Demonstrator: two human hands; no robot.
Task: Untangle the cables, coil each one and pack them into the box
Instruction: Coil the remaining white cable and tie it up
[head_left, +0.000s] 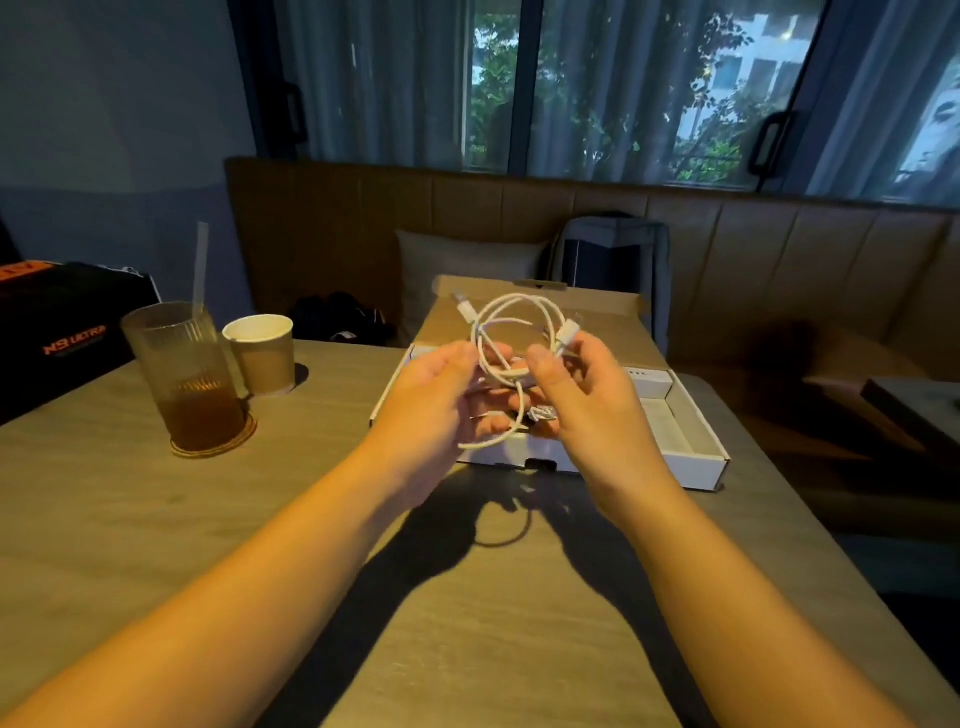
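One white cable (567, 333) in left hand (441, 395) and right hand (582, 395) — open box (623, 470) beyond

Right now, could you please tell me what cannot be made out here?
Head view:
cable count; loops overlap and run behind the left grip and right grip.
Box floor, near left; the grips cover it.
Small grey item below the right grip; blurred.
Case; cut off by the left edge.

Likely a café booth: a padded bench (779, 249) under curtained windows (623, 88) behind the counter (311, 519), which carries a glass (182, 374) with a straw on a coaster (218, 449) and a paper cup (262, 356).
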